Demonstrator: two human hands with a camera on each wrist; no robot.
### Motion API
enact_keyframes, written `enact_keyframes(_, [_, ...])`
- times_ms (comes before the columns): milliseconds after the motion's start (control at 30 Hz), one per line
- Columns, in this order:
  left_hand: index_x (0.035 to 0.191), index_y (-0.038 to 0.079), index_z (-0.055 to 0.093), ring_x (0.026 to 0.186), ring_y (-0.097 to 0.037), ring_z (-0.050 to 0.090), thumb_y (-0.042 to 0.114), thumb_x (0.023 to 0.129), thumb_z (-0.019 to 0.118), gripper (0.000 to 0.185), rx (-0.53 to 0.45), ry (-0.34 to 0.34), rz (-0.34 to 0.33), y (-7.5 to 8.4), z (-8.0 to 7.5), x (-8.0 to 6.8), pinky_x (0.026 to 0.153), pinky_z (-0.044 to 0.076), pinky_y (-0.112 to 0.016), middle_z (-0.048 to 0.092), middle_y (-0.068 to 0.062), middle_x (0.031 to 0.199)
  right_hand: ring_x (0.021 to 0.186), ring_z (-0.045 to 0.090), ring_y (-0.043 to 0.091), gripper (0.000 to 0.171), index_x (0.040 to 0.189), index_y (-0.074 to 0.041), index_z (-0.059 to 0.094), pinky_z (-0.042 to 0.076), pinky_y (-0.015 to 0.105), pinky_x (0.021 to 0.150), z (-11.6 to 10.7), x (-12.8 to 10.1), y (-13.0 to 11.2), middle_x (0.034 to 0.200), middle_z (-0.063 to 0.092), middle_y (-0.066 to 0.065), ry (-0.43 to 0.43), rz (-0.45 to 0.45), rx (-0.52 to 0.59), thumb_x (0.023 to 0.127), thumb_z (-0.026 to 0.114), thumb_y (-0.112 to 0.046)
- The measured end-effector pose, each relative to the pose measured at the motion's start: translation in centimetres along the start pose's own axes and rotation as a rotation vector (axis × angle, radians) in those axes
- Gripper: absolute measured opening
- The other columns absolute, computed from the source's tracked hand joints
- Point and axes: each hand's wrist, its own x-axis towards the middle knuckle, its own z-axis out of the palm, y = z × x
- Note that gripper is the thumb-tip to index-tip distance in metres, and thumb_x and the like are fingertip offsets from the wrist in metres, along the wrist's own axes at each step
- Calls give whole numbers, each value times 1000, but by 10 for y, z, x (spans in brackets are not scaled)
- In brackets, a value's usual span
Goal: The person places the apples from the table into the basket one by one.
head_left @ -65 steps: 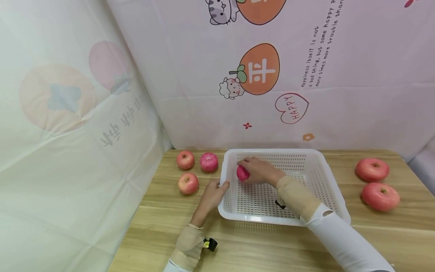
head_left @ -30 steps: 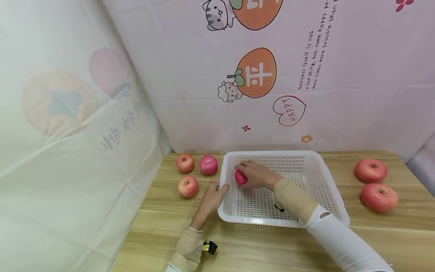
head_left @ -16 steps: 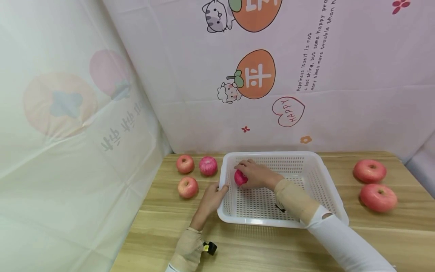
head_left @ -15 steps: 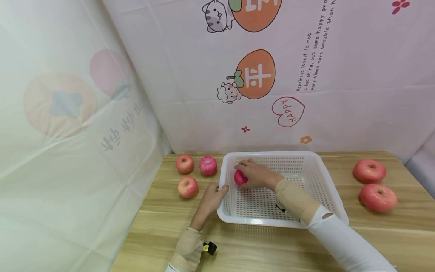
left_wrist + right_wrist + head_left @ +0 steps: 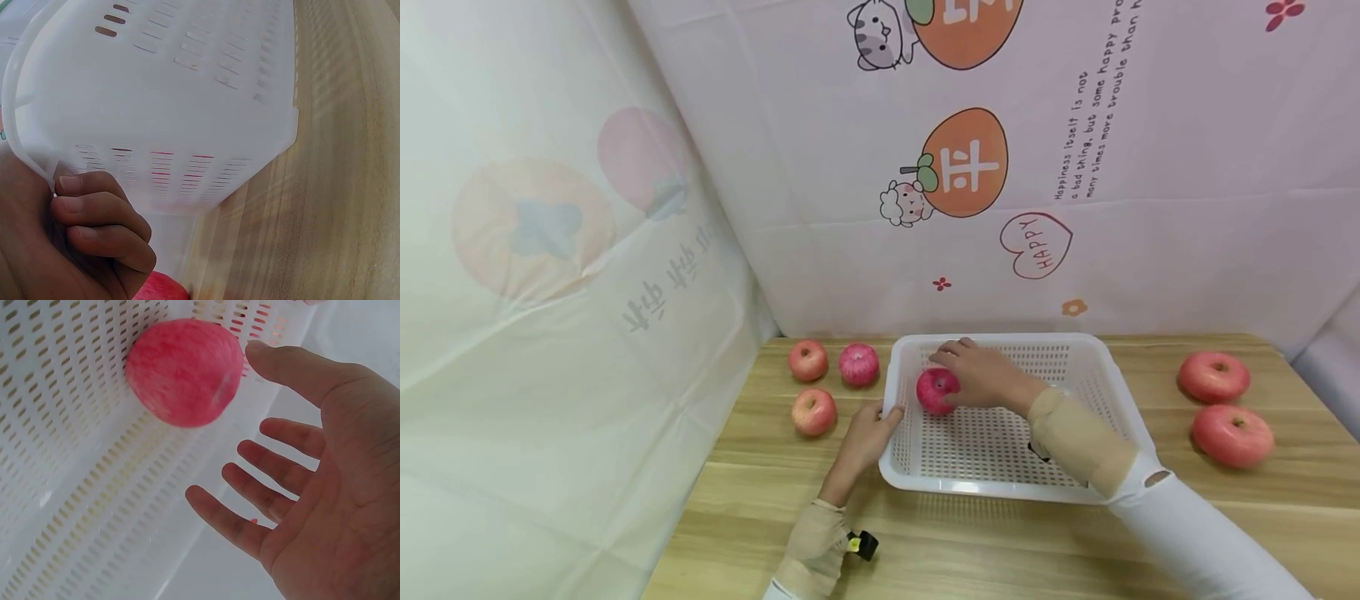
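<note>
A deep pink apple (image 5: 936, 392) sits inside the white perforated plastic basket (image 5: 1000, 485), near its left wall. Just right of that apple, my right hand (image 5: 988, 375) is over the basket with fingers spread. In the right wrist view the fingers stand away from the apple (image 5: 184, 372); the thumb tip is close to its edge, and I cannot tell if it touches. My left hand (image 5: 868, 433) grips the basket's left rim. The left wrist view has the curled fingers of my left hand (image 5: 81, 244) and the thumb side at the rim.
Left of the basket on the wooden table (image 5: 752, 500) lie two apples (image 5: 808, 361) and a deeper pink one (image 5: 859, 365). Two larger apples (image 5: 1232, 435) lie at the right. A printed cloth (image 5: 850, 275) hangs behind, and a pale cloth (image 5: 550, 417) at the left.
My right hand has let go of the pink apple and drawn back slightly to the right, leaving it in the basket. My left hand stays on the rim.
</note>
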Motion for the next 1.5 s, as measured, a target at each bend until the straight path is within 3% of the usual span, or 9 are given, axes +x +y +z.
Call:
enact_keyframes(200, [119,2,75,78,-16,72,37,105,59,41,3,-1,7,1,0,1,67,60,-29,78,-16,97,137,56,39,66,146,-8,63,51,57,112,-12,-12,10,147,62,17,55,-31,-51,88,87,-29])
enact_keyframes(500, [120,2,75,79,-15,72,37,105,58,42,8,-6,15,1,0,1,67,60,-30,78,-15,98,137,59,38,65,145,-10,64,51,58,113,-28,-36,24,146,63,15,91,-8,-106,88,88,-29])
enact_keyframes(1000, [120,2,75,80,-18,72,37,105,59,42,6,5,2,2,0,0,67,59,-29,78,-17,100,134,59,43,61,144,-5,63,54,63,104,-54,-79,64,145,62,19,151,-6,-136,91,84,-27])
enact_keyframes(1500, [121,2,75,79,-16,72,35,105,58,41,1,1,-4,1,0,-1,67,59,-30,78,-16,100,131,57,50,61,143,1,60,50,67,105,-58,-104,108,144,61,26,178,31,-100,91,84,-22])
